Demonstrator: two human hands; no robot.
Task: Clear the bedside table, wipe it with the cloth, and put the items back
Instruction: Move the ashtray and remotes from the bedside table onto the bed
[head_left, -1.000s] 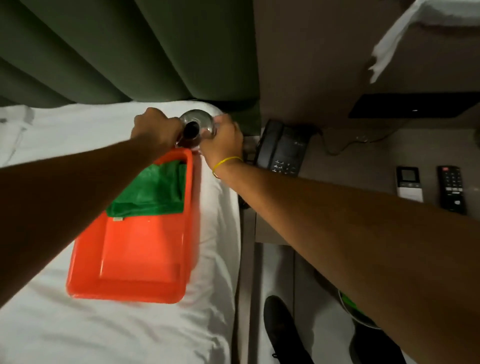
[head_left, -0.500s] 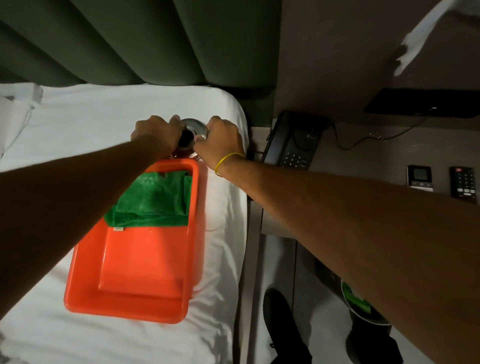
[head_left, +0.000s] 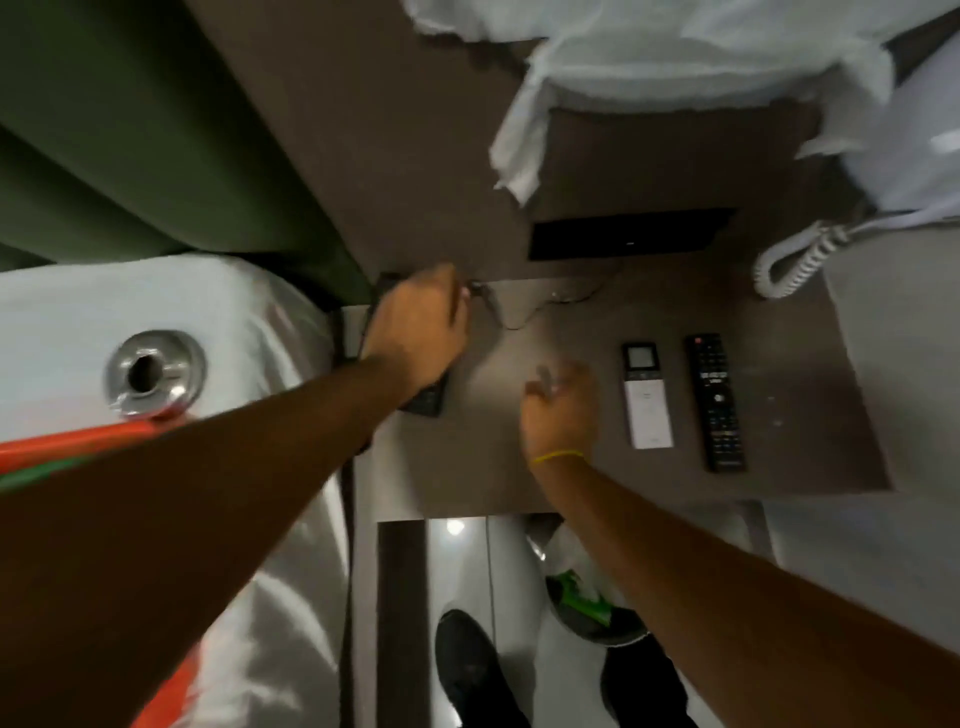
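The brown bedside table (head_left: 805, 389) carries a black telephone (head_left: 428, 400) at its left end, a white remote (head_left: 647, 400) and a black remote (head_left: 714, 400). My left hand (head_left: 415, 327) lies on the telephone, covering most of it, with fingers curled over its far end by the cord. My right hand (head_left: 563, 410) hovers blurred over the table's middle, fingers apart, holding nothing. A round metal ashtray (head_left: 153, 371) sits on the white bed (head_left: 52, 312) just beyond the orange tray (head_left: 78, 441). A strip of the green cloth (head_left: 31, 475) shows in the tray, mostly hidden by my left arm.
A green padded headboard (head_left: 104, 156) stands behind the bed. A white towel (head_left: 524, 145) hangs above the table and a white coiled cord (head_left: 789, 260) dangles at the right. Below the table are a bin (head_left: 587, 603) and my black shoes (head_left: 467, 670).
Both hands have let go of the ashtray, which now rests on the bed. They swung right to the table, the left onto the telephone. The view shifted right.
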